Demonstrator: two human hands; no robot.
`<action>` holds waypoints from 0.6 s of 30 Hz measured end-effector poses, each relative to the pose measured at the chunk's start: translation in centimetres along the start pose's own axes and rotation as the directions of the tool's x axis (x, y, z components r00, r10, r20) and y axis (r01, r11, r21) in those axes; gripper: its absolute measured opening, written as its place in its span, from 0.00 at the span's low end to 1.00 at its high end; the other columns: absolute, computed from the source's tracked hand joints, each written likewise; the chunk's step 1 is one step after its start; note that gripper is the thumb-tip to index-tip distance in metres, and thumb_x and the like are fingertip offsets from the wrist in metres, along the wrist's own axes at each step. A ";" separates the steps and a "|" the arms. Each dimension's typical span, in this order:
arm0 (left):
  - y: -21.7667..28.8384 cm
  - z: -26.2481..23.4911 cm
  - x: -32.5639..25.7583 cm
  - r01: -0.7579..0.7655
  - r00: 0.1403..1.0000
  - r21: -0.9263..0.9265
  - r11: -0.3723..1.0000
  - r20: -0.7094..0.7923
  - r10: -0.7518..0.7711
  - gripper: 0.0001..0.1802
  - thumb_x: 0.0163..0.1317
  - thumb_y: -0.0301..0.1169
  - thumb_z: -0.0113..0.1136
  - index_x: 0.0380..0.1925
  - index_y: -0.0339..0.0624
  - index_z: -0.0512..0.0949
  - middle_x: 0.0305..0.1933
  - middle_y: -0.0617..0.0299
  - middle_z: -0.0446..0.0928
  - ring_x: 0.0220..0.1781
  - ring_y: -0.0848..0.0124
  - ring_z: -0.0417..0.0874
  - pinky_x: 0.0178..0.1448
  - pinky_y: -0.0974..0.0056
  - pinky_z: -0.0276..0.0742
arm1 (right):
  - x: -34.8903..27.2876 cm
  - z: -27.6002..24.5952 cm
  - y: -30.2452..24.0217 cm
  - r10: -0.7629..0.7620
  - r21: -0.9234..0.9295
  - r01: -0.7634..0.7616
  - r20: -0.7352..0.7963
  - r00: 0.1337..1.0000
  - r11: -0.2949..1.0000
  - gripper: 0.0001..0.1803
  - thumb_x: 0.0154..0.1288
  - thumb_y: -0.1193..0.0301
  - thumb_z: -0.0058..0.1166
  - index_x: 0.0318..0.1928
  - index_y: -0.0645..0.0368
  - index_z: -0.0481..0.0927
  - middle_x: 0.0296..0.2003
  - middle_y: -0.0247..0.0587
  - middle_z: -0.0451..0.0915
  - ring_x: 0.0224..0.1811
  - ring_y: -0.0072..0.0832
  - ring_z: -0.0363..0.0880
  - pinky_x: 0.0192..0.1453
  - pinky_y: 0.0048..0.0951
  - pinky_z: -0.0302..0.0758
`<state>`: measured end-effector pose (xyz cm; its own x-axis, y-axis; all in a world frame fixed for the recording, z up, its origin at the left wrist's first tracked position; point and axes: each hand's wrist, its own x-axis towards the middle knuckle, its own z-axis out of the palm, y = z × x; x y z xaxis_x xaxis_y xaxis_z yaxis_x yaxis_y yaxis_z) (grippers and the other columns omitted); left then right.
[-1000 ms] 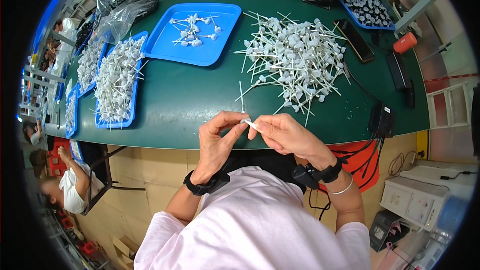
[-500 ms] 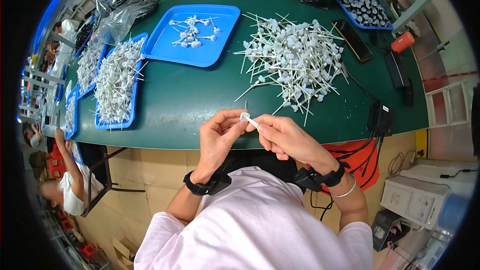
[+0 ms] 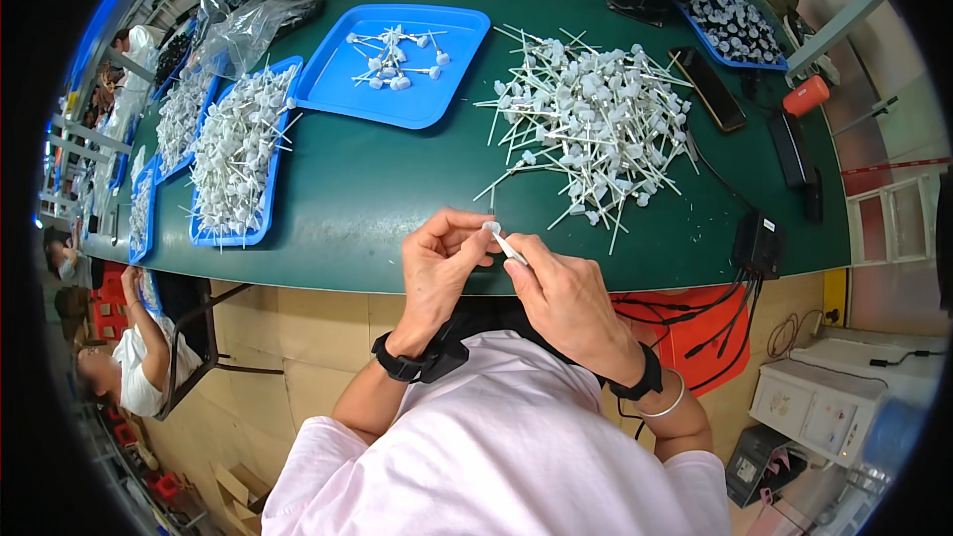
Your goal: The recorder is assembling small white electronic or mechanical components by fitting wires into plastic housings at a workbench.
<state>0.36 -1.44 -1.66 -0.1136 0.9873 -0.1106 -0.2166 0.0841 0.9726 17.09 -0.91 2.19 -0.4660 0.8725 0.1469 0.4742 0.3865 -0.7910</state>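
At the near table edge, my left hand (image 3: 437,263) is closed in a pinch on a small translucent white cap piece (image 3: 490,226), whose thin stem points away from me. Closed around a slim white tapered tool (image 3: 510,249), my right hand (image 3: 564,293) holds its tip against the cap piece or very close to it. Fingers partly hide both things. Beyond my hands lies a large loose pile of similar white cap pieces with thin stems (image 3: 596,124). Several more rest in a flat blue tray (image 3: 427,109) ahead to the left.
Full blue trays (image 3: 266,223) of white pieces stand at left, beside clear plastic bags (image 3: 243,30). A phone (image 3: 710,89), a black box with cables (image 3: 757,243) and a blue tray of dark-and-white parts (image 3: 740,55) are at right. Another person (image 3: 154,362) sits at left.
My right hand has turned and its wrist has swung inward, tilting the white tool more steeply. The left hand keeps its pinch on the cap piece. The whole view has shifted slightly.
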 end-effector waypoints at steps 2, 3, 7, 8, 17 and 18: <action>-0.4 0.0 0.1 -0.034 0.999 -0.001 0.999 -0.010 0.034 0.06 0.64 0.22 0.59 0.40 0.33 0.80 0.36 0.59 0.83 0.36 0.74 0.85 0.39 0.72 0.80 | 0.1 0.3 0.1 -0.020 -0.027 0.019 -0.019 1.000 0.999 0.11 0.67 0.75 0.52 0.48 0.62 0.71 0.29 0.51 0.80 0.28 0.48 0.81 0.28 0.46 0.75; -0.6 0.0 0.1 -0.038 0.999 0.002 0.999 -0.013 0.038 0.06 0.64 0.22 0.59 0.40 0.33 0.80 0.36 0.59 0.83 0.36 0.74 0.85 0.39 0.72 0.80 | 0.1 0.4 0.1 -0.021 -0.037 0.020 -0.022 1.000 0.999 0.11 0.66 0.75 0.52 0.48 0.63 0.71 0.30 0.51 0.80 0.29 0.48 0.81 0.28 0.45 0.75; -0.4 0.2 0.0 -0.016 0.999 -0.009 1.000 -0.029 0.016 0.06 0.64 0.23 0.60 0.40 0.33 0.79 0.37 0.58 0.84 0.37 0.73 0.86 0.39 0.72 0.81 | 0.1 0.6 0.1 -0.025 -0.054 0.022 -0.047 0.999 0.998 0.13 0.66 0.75 0.52 0.49 0.63 0.70 0.31 0.51 0.81 0.29 0.48 0.81 0.29 0.45 0.76; -0.2 0.3 -0.1 -0.002 0.999 -0.017 1.000 -0.033 0.002 0.07 0.65 0.23 0.60 0.41 0.33 0.79 0.38 0.57 0.84 0.38 0.73 0.86 0.39 0.72 0.81 | 0.1 0.6 0.1 -0.026 -0.052 0.023 -0.057 0.998 0.998 0.13 0.66 0.76 0.52 0.49 0.63 0.70 0.32 0.51 0.81 0.29 0.48 0.81 0.29 0.45 0.76; -0.2 0.7 -0.6 0.008 0.999 -0.022 1.000 -0.052 -0.010 0.12 0.64 0.23 0.61 0.46 0.31 0.78 0.41 0.55 0.84 0.40 0.72 0.86 0.38 0.72 0.80 | 0.2 0.8 0.3 0.019 -0.067 -0.023 -0.053 0.998 0.997 0.12 0.68 0.73 0.50 0.49 0.63 0.70 0.31 0.53 0.81 0.29 0.50 0.81 0.29 0.45 0.76; -0.2 0.7 -0.6 -0.003 0.999 -0.013 1.000 -0.053 0.002 0.12 0.64 0.23 0.61 0.46 0.31 0.78 0.41 0.55 0.84 0.40 0.72 0.86 0.38 0.72 0.80 | 0.2 0.9 0.4 0.013 -0.069 -0.017 -0.060 0.998 0.997 0.12 0.68 0.73 0.50 0.49 0.63 0.70 0.31 0.54 0.81 0.29 0.50 0.81 0.29 0.45 0.76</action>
<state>1.12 -1.98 -1.67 -0.1657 0.9789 -0.1194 -0.2285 0.0797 0.9703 16.51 -0.86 1.42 -0.4139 0.8939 0.1724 0.5324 0.3913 -0.7506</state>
